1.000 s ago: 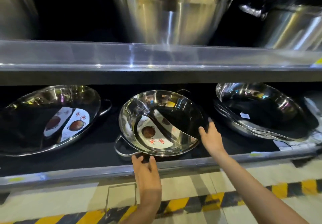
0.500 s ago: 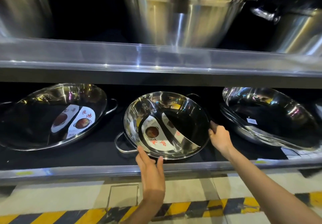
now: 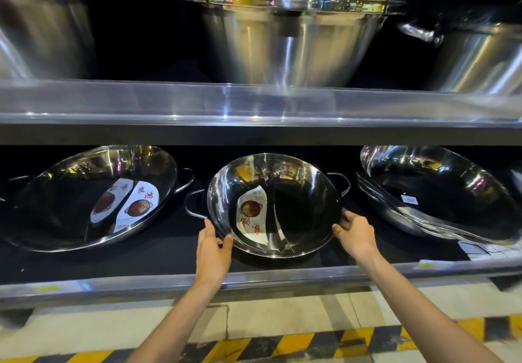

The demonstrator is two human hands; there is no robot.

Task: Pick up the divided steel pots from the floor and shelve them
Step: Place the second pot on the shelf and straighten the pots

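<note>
A divided steel pot [image 3: 305, 207] with a curved partition and a paper label stands tilted toward me in the middle of the lower shelf [image 3: 254, 276]. My left hand [image 3: 212, 252] grips its lower left rim. My right hand [image 3: 355, 231] holds the rim on the right, just below the right handle. A second, larger divided pot [image 3: 84, 193] with labels leans on the shelf to the left.
A stack of plain steel woks [image 3: 440, 193] leans at the right of the lower shelf. Tall steel basins [image 3: 291, 32] fill the upper shelf [image 3: 254, 103]. The floor below has a yellow-and-black hazard stripe [image 3: 282, 345].
The middle pot has turned, so its handles now sit left and right and it faces me more squarely. Both hands slid along the rim with it.
</note>
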